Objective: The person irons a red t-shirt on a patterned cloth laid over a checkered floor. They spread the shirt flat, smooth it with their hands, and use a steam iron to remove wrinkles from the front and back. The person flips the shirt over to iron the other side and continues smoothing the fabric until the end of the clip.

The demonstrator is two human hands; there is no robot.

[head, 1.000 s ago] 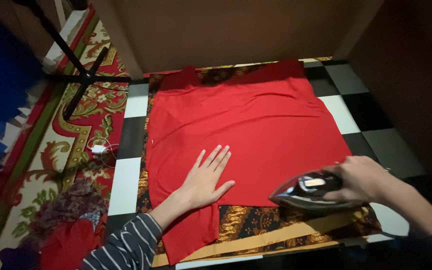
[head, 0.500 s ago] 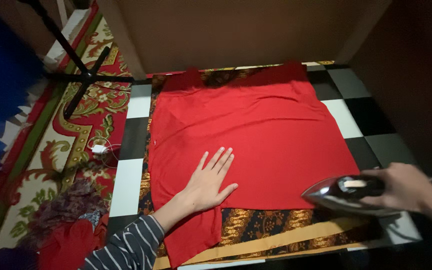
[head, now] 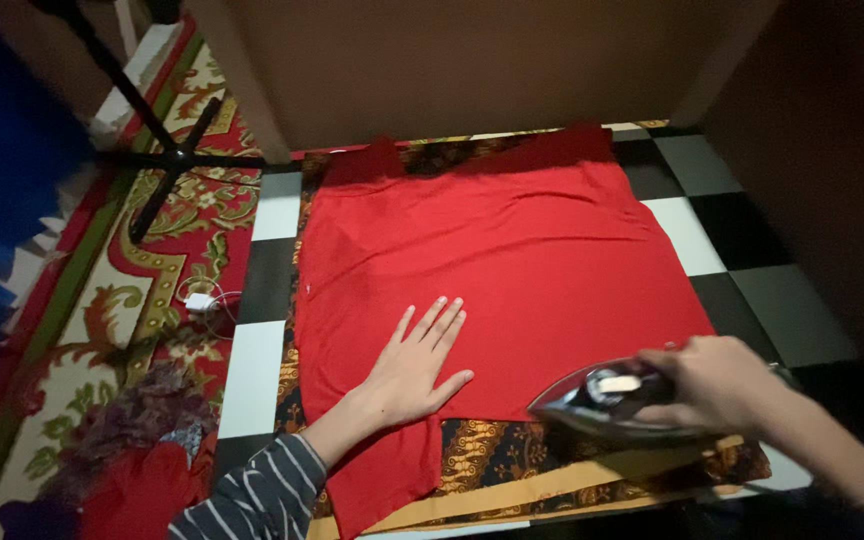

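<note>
A red garment point(head: 512, 260) lies spread flat over a patterned brown and gold cloth point(head: 512, 445) on the checkered floor. My left hand point(head: 414, 368) rests palm down on the garment's lower left part, fingers apart. My right hand point(head: 722, 385) grips the handle of a dark shiny iron point(head: 607, 400). The iron sits at the garment's lower right edge, over the patterned cloth, its tip pointing left.
A red patterned carpet point(head: 142, 290) lies to the left with a black stand point(head: 157, 150) on it. A white charger with cord point(head: 200, 300) and a heap of clothes point(head: 127, 440) are at lower left. A brown wall point(head: 472, 60) closes the far side.
The iron swung out to the right with my right hand, then came back left to the garment's lower edge. My left hand stayed pressed on the garment.
</note>
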